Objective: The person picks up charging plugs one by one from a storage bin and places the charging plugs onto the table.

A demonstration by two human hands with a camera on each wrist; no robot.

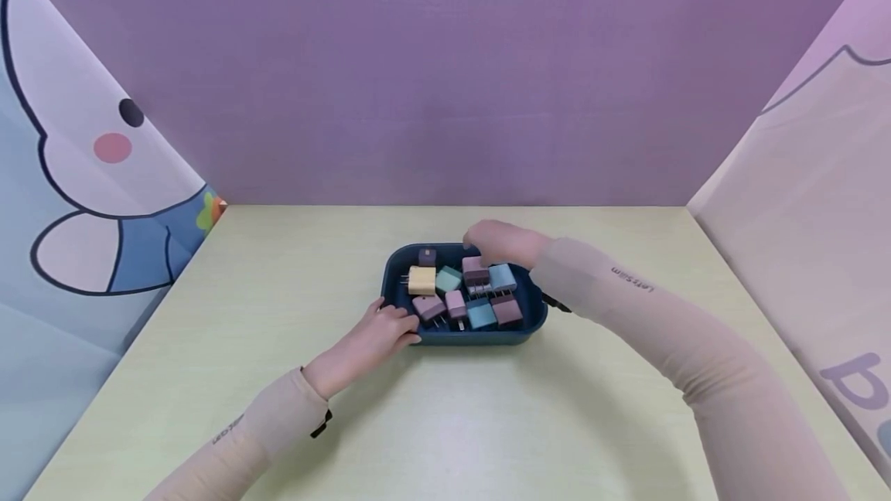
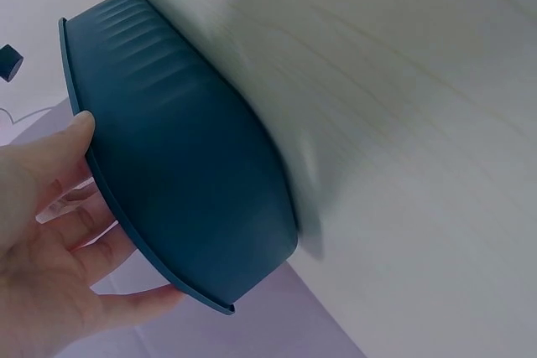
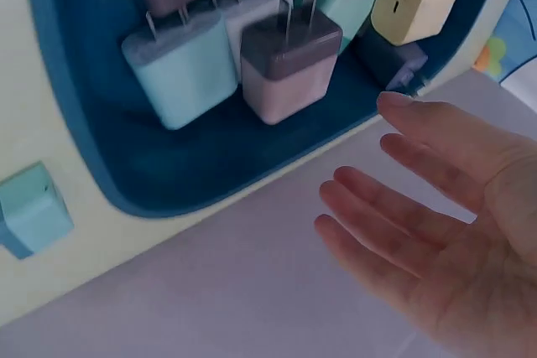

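A dark blue plastic basin [image 1: 459, 338] stands on the table, holding several wall chargers in pastel colours. My left hand [image 1: 379, 333] grips its near left corner, thumb and fingers over the rim; the left wrist view shows the basin's outer wall [image 2: 185, 140]. Above the far rim is my right hand [image 1: 504, 242]; its fingers are loosely bent and hold nothing in the right wrist view. Nearest to it there are a dark purple charger [image 3: 390, 60], a cream charger [image 3: 414, 7] and a pink-and-maroon charger [image 3: 289, 81]. A light blue charger [image 3: 185, 73] lies beside these.
A teal charger [image 3: 35, 207] lies on the table outside the basin; the right arm hides it in the head view. The pale wooden table [image 1: 278, 292] ends at a purple backdrop [image 1: 445, 83]. Printed cloth panels [image 1: 76, 238] flank both sides.
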